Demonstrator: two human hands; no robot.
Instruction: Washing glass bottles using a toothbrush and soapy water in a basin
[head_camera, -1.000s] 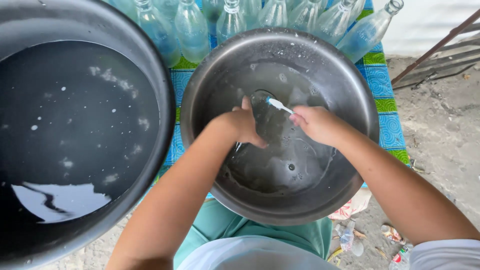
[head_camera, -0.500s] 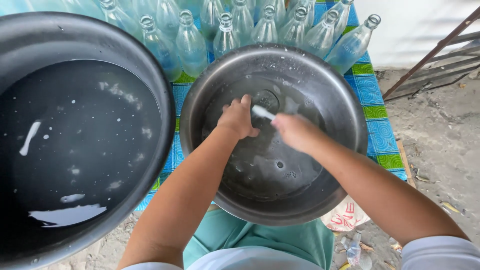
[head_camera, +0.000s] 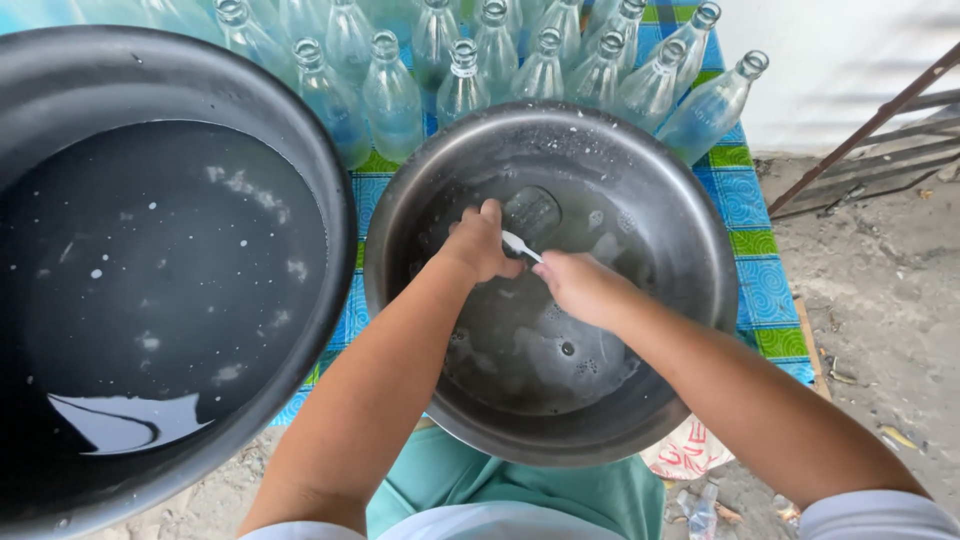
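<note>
Both my hands are inside a round metal basin (head_camera: 700, 250) of soapy water. My left hand (head_camera: 480, 243) grips a clear glass bottle (head_camera: 532, 213) that lies half under the water, its base pointing away from me. My right hand (head_camera: 578, 284) holds a white brush handle (head_camera: 521, 245) that points toward the bottle's mouth, which my left hand hides.
A large dark basin (head_camera: 330, 230) of water with foam flecks fills the left. Several clear glass bottles (head_camera: 392, 95) stand in rows behind the basins on a blue and green mat (head_camera: 765, 290). Bare dirt ground (head_camera: 880, 320) and metal bars (head_camera: 860, 130) lie to the right.
The view has tilted so the basins sit lower in frame. My hands stay together on the bottle and brush, shifting slightly.
</note>
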